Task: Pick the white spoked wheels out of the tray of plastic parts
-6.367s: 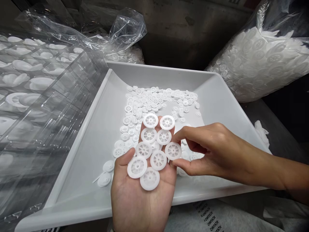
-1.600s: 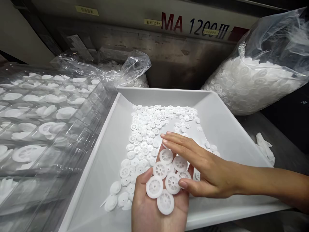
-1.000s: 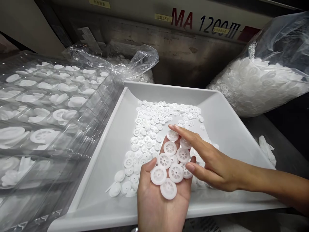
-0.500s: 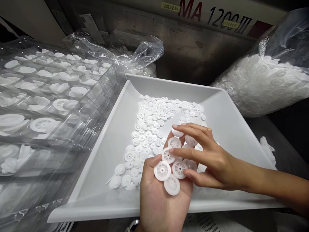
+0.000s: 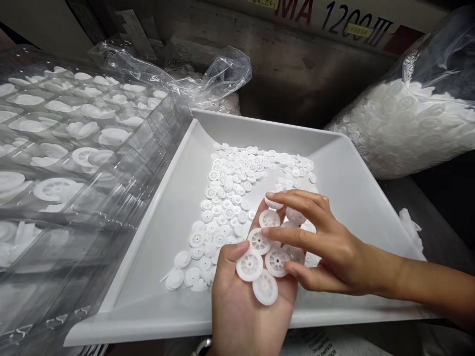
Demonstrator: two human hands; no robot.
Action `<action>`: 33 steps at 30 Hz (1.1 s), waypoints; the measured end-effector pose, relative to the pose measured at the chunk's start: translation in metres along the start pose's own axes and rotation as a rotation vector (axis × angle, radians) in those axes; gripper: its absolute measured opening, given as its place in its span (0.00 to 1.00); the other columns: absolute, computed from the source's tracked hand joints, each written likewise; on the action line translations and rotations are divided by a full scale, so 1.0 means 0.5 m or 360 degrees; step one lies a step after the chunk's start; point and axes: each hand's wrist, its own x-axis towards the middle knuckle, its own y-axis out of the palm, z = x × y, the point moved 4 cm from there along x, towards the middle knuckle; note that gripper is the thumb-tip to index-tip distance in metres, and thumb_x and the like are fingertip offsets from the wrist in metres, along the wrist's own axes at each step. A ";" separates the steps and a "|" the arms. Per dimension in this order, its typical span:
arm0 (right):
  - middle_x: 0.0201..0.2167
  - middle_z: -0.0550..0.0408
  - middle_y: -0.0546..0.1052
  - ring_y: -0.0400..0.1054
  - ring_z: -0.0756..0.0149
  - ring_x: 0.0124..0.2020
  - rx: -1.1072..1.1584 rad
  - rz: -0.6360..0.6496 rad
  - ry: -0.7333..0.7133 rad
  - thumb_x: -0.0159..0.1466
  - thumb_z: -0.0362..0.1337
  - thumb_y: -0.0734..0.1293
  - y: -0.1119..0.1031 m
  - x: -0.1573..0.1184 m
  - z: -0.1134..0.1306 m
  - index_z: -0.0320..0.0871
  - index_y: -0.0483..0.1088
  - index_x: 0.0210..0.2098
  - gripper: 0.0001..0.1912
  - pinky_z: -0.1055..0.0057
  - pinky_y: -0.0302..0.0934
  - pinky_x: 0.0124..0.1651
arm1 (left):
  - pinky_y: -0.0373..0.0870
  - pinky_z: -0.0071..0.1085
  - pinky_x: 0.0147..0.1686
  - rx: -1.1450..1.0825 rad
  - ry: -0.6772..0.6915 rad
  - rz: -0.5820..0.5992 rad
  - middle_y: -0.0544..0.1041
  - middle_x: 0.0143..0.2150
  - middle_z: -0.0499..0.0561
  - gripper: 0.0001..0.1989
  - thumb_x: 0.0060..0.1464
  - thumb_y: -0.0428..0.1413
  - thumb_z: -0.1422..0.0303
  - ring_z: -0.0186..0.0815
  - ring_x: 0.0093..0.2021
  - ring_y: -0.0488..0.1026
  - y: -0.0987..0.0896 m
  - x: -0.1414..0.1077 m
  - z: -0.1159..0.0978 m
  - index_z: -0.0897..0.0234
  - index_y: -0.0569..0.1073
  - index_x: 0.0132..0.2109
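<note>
My left hand lies palm up over the near part of the white tray, cupping several white plastic wheels with spokes and a small hub hole. Its thumb rests against the wheels' left side. Reaching in from the right, my right hand has its fingers spread over the same wheels. The index fingertip touches a spoked wheel, and another fingertip meets a wheel at the top of the handful. More loose wheels are scattered in the tray beyond and left of my hands.
Stacked clear plastic compartment trays with white parts stand on the left. A clear bag of white wheels leans at the right, and another clear bag lies behind the tray. A machine panel spans the back.
The view has shifted slightly, so the trays on the left sit a little further left. Both hands keep nearly the same pose over the handful of wheels.
</note>
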 end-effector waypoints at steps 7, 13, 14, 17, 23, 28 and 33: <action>0.59 0.41 0.65 0.57 0.46 0.60 -0.0221 -0.0137 -0.0228 0.62 0.39 0.67 -0.001 -0.005 0.031 0.44 0.73 0.49 0.16 0.50 0.56 0.53 | 0.71 0.42 0.50 0.0003 -0.0091 -0.0090 0.74 0.54 0.60 0.32 0.56 0.48 0.66 0.48 0.55 0.72 -0.005 0.003 0.000 0.62 0.57 0.67; 0.56 0.42 0.69 0.63 0.46 0.56 -0.0306 -0.0284 -0.0320 0.63 0.40 0.67 0.006 -0.002 0.046 0.43 0.76 0.46 0.13 0.52 0.57 0.48 | 0.62 0.39 0.60 0.0006 -0.0086 -0.0007 0.73 0.58 0.60 0.27 0.59 0.46 0.67 0.45 0.60 0.69 0.006 -0.007 -0.002 0.64 0.61 0.65; 0.56 0.43 0.69 0.63 0.47 0.56 -0.0310 -0.0288 -0.0319 0.63 0.40 0.66 0.007 -0.002 0.046 0.43 0.76 0.45 0.13 0.52 0.57 0.48 | 0.61 0.40 0.60 0.0016 -0.0086 -0.0008 0.74 0.57 0.60 0.27 0.59 0.46 0.67 0.45 0.60 0.69 0.006 -0.008 -0.001 0.64 0.62 0.65; 0.57 0.44 0.69 0.63 0.48 0.57 -0.0330 -0.0285 -0.0315 0.64 0.41 0.65 0.009 -0.003 0.046 0.44 0.76 0.46 0.13 0.52 0.58 0.48 | 0.61 0.40 0.60 0.0024 -0.0094 -0.0040 0.74 0.57 0.60 0.26 0.60 0.45 0.66 0.45 0.59 0.69 0.006 -0.005 0.000 0.65 0.63 0.65; 0.56 0.46 0.70 0.62 0.52 0.58 -0.0324 -0.0289 -0.0324 0.64 0.41 0.66 0.008 -0.008 0.047 0.45 0.76 0.46 0.13 0.55 0.60 0.49 | 0.67 0.41 0.56 -0.0006 -0.0177 -0.0166 0.74 0.56 0.59 0.29 0.56 0.47 0.66 0.45 0.58 0.70 0.004 -0.001 0.004 0.61 0.61 0.65; 0.53 0.51 0.72 0.66 0.57 0.53 -0.0390 -0.0380 -0.0406 0.63 0.43 0.66 0.004 -0.010 0.052 0.48 0.78 0.41 0.11 0.61 0.61 0.46 | 0.70 0.38 0.51 0.0067 -0.0191 -0.0052 0.76 0.50 0.57 0.29 0.54 0.49 0.69 0.46 0.54 0.72 -0.008 -0.007 0.000 0.61 0.63 0.64; 0.55 0.56 0.72 0.67 0.62 0.52 -0.0442 -0.0391 -0.0425 0.65 0.42 0.65 0.000 -0.009 0.057 0.52 0.79 0.40 0.10 0.64 0.61 0.45 | 0.72 0.29 0.38 0.0018 -0.0274 0.0009 0.76 0.41 0.52 0.29 0.54 0.50 0.70 0.40 0.44 0.76 -0.011 -0.015 -0.001 0.59 0.64 0.64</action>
